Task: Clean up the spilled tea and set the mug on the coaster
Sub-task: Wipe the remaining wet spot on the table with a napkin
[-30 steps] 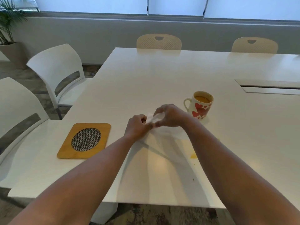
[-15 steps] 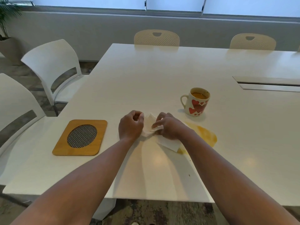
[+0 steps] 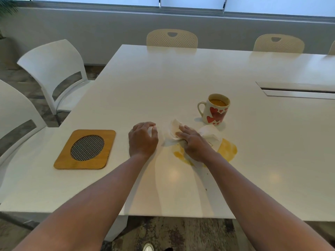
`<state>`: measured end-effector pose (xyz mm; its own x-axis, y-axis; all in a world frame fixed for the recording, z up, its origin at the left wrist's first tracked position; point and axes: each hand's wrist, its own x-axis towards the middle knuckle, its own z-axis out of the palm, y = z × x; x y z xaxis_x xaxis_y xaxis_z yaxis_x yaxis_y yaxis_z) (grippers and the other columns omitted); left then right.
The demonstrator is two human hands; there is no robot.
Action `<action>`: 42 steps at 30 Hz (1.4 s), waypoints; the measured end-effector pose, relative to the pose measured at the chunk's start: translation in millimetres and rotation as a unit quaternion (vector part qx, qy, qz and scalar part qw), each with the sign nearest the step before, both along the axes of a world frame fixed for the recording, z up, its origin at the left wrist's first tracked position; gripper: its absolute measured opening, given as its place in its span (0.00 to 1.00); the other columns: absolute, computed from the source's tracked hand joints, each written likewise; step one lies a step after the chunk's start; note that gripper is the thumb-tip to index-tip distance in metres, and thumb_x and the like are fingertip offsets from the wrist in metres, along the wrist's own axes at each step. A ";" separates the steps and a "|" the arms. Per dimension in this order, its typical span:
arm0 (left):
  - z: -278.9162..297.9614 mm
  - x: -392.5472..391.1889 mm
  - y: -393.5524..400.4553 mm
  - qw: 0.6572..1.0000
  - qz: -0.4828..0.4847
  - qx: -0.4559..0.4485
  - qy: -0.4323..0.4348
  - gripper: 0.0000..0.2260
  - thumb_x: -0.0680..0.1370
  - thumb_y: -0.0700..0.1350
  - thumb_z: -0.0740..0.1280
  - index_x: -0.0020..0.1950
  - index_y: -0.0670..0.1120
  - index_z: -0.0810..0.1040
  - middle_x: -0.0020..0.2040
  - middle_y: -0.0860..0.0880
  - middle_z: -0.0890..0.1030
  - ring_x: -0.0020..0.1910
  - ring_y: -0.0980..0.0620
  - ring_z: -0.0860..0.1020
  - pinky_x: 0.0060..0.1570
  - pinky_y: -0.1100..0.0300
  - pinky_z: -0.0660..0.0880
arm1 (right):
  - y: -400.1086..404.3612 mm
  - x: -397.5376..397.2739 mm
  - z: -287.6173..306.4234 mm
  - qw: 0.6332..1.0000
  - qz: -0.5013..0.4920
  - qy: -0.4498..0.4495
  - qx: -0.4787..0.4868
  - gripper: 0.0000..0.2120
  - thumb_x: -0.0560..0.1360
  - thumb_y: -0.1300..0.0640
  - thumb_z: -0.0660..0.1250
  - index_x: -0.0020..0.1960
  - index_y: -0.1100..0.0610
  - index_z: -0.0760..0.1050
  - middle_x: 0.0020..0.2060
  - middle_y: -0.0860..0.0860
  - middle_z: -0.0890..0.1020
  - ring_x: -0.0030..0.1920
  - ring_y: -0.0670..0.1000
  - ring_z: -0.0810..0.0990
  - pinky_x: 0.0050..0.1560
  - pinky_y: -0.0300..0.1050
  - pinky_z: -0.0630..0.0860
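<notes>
A white mug (image 3: 216, 110) with red hearts stands upright on the white table (image 3: 163, 84), part full of tea. In front of it lies a yellow-orange tea spill (image 3: 227, 149). My right hand (image 3: 194, 144) presses a white paper napkin (image 3: 211, 134) flat onto the spill's left part. My left hand (image 3: 143, 138) rests on the table to the left, fingers loosely curled, apart from the napkin. A wooden coaster (image 3: 85, 149) with a dark woven oval centre lies further left near the table's edge.
White chairs (image 3: 54, 69) stand along the table's left side, and beige chairs (image 3: 171, 38) at the far side. A recessed cable hatch (image 3: 297, 89) sits in the table at the right. My shoe shows on the patterned floor below the near edge.
Both hands held the napkin together above the table. It has since come down onto the spill under my right hand, and my left hand has let go and drawn left.
</notes>
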<state>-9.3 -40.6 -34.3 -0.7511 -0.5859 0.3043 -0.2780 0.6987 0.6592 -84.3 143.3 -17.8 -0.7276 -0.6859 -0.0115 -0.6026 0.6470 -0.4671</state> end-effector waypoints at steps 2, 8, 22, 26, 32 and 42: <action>0.7 0.8 0.6 1.000 0.002 -0.002 -0.002 0.11 0.81 0.48 0.62 0.58 0.50 0.81 0.60 0.50 0.82 0.65 0.50 0.73 0.67 0.53 0.63 | -0.1 1.2 1.8 1.000 0.018 -0.017 -0.013 0.23 0.80 0.64 0.59 0.73 0.52 0.70 0.77 0.49 0.61 0.78 0.50 0.53 0.75 0.45 0.45; 2.8 1.2 0.4 1.000 0.016 0.021 0.002 0.13 0.82 0.48 0.59 0.61 0.48 0.81 0.61 0.48 0.82 0.62 0.47 0.76 0.66 0.51 0.69 | 5.0 11.1 0.9 0.993 0.103 -0.027 -0.055 0.21 0.78 0.68 0.62 0.66 0.52 0.77 0.73 0.48 0.69 0.76 0.48 0.61 0.77 0.48 0.54; -5.6 5.3 6.4 0.974 -0.058 -0.088 -0.203 0.25 0.84 0.51 0.50 0.81 0.48 0.56 0.82 0.49 0.53 0.81 0.51 0.49 0.79 0.53 0.42 | 33.4 -7.2 12.5 0.995 -0.050 -0.077 -0.037 0.18 0.76 0.65 0.62 0.65 0.59 0.77 0.73 0.52 0.69 0.74 0.50 0.66 0.69 0.31 0.50; -4.8 7.4 10.0 0.969 -0.060 -0.096 -0.219 0.25 0.84 0.51 0.49 0.82 0.48 0.54 0.82 0.49 0.51 0.81 0.51 0.47 0.78 0.53 0.41 | 14.5 1.2 11.4 0.989 -0.075 -0.126 -0.037 0.24 0.80 0.44 0.60 0.70 0.57 0.73 0.77 0.50 0.61 0.77 0.51 0.58 0.72 0.41 0.51; -5.9 7.4 10.5 0.967 -0.059 -0.100 -0.225 0.25 0.84 0.51 0.48 0.82 0.48 0.54 0.82 0.49 0.51 0.81 0.51 0.47 0.79 0.53 0.42 | 15.4 11.3 6.6 0.992 -0.038 -0.107 -0.062 0.21 0.77 0.50 0.68 0.66 0.59 0.76 0.75 0.51 0.67 0.75 0.49 0.63 0.75 0.42 0.55; -6.3 7.9 10.5 0.968 -0.059 -0.099 -0.224 0.25 0.84 0.51 0.48 0.82 0.49 0.54 0.82 0.49 0.51 0.81 0.51 0.48 0.79 0.53 0.42 | 24.2 11.8 14.4 0.994 -0.007 0.030 -0.104 0.12 0.70 0.72 0.70 0.52 0.67 0.83 0.54 0.59 0.84 0.54 0.56 0.82 0.63 0.42 0.75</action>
<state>-1.4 -30.1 -40.6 -0.8921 -0.4508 0.0307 -0.4147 0.8439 0.3405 -72.5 167.5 -3.3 -0.7323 -0.6586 0.1733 -0.6248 0.5485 -0.5557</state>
